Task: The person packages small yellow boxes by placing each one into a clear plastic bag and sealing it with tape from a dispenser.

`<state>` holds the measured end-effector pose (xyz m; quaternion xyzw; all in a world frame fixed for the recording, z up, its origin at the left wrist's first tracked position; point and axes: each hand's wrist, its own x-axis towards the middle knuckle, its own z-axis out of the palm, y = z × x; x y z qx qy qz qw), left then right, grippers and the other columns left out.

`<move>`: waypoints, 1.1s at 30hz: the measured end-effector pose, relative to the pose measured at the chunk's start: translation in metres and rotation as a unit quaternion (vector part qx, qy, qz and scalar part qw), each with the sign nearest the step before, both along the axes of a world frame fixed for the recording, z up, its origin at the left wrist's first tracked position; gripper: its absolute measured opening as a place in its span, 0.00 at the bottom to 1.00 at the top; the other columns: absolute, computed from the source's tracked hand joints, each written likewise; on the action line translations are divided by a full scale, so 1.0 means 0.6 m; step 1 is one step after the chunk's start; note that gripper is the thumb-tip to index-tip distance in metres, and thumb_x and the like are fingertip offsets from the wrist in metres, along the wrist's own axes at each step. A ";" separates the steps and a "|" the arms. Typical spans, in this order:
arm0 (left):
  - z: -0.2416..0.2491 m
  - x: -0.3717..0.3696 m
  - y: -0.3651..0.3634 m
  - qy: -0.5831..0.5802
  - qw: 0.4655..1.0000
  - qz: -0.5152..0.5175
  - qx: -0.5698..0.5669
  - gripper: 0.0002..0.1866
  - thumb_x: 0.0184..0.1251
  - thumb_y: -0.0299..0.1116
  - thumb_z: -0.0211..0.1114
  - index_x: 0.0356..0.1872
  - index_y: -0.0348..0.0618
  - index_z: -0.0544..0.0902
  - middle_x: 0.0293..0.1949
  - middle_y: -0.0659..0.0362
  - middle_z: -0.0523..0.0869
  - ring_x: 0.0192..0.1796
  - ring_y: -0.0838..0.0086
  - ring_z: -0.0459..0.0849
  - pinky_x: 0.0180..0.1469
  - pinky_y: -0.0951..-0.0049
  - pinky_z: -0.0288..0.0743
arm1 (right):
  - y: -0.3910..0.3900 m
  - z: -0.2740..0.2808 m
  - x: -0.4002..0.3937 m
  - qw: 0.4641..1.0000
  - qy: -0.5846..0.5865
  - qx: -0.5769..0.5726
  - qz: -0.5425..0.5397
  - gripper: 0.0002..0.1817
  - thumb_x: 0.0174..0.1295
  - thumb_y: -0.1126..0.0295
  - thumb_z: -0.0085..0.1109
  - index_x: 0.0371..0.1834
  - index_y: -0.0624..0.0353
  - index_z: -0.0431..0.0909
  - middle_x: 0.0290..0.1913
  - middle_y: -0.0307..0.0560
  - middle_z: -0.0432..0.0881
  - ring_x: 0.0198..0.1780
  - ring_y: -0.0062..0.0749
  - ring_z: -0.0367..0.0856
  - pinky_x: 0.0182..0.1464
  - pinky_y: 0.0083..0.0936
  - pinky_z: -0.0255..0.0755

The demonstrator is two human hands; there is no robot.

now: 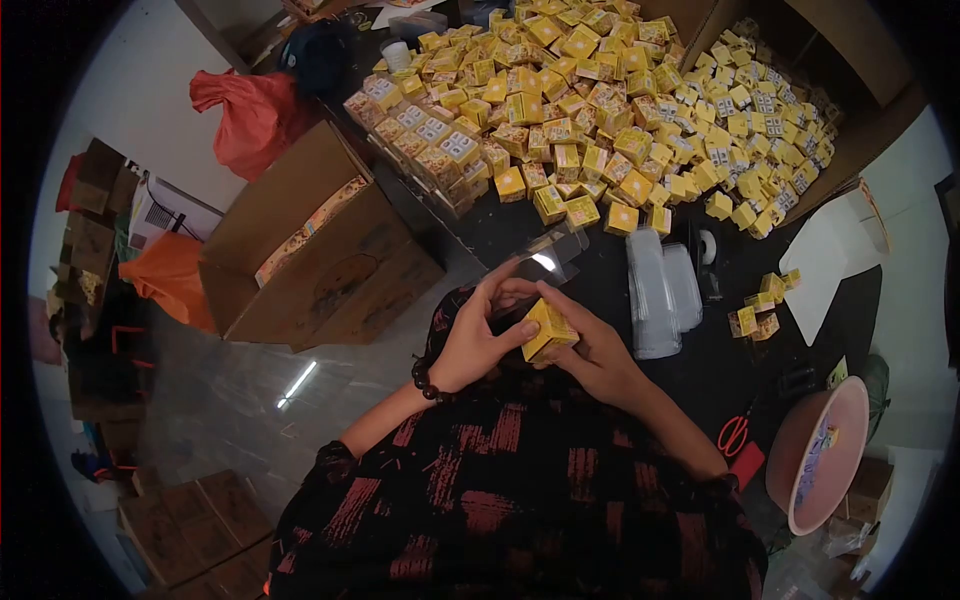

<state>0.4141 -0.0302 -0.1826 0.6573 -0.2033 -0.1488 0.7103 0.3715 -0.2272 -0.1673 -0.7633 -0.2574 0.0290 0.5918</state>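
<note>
A small yellow printed box (550, 332) is between my two hands, close in front of my body. My left hand (475, 340), with a dark bead bracelet at the wrist, has its thumb pressed on the near left side of the box. My right hand (602, 352) grips the same box from the right, its fingers wrapped round the side. Just beyond the fingers, a clear plastic piece (562, 256) catches the light at the table edge. A large heap of like yellow boxes (570, 110) covers the far part of the black table.
Stacked clear plastic sleeves (655, 295) lie right of my hands, beside a tape dispenser (708, 262). Several small boxes (765, 305) sit farther right. Red-handled scissors (733, 436) and a pink basin (818, 455) are near right. An open carton (320, 265) stands at left.
</note>
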 end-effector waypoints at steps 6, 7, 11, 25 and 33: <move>0.003 0.000 0.005 0.051 0.998 -0.043 0.009 0.24 0.75 0.30 0.51 0.68 0.37 0.62 0.59 0.55 0.75 0.57 0.73 0.76 0.61 0.73 0.67 | -0.017 0.020 0.027 0.924 0.070 0.205 -0.316 0.21 0.64 0.76 0.58 0.56 0.63 0.61 0.49 0.49 0.76 0.47 0.27 0.79 0.47 0.22 0.75; 0.004 -0.001 0.003 0.051 0.998 -0.046 0.010 0.24 0.75 0.30 0.51 0.68 0.37 0.62 0.59 0.55 0.75 0.57 0.73 0.76 0.61 0.73 0.67 | -0.026 0.033 0.033 0.940 0.114 0.074 -0.312 0.19 0.64 0.76 0.59 0.54 0.64 0.63 0.48 0.49 0.77 0.46 0.26 0.79 0.46 0.22 0.75; 0.008 -0.004 0.000 -0.023 0.999 -0.026 0.032 0.21 0.76 0.29 0.49 0.67 0.37 0.65 0.56 0.54 0.75 0.55 0.72 0.78 0.59 0.72 0.70 | -0.027 0.005 0.031 0.964 0.127 0.078 -0.221 0.20 0.63 0.73 0.62 0.57 0.65 0.70 0.48 0.52 0.79 0.47 0.26 0.80 0.46 0.20 0.75; 0.002 -0.002 -0.013 0.002 0.995 -0.092 -0.037 0.24 0.75 0.28 0.49 0.71 0.40 0.60 0.63 0.53 0.71 0.62 0.74 0.73 0.63 0.74 0.65 | 0.017 -0.039 0.011 0.890 0.242 0.298 -0.245 0.26 0.73 0.72 0.45 0.72 0.54 0.51 0.61 0.46 0.69 0.61 0.32 0.71 0.61 0.33 0.70; 0.046 0.031 0.069 0.052 0.960 -0.099 0.258 0.23 0.66 0.30 0.64 0.62 0.38 0.71 0.60 0.52 0.75 0.61 0.73 0.76 0.60 0.72 0.72 | 0.004 -0.035 0.016 0.849 0.259 0.391 -0.243 0.21 0.68 0.76 0.52 0.62 0.57 0.57 0.56 0.50 0.70 0.57 0.30 0.73 0.59 0.33 0.71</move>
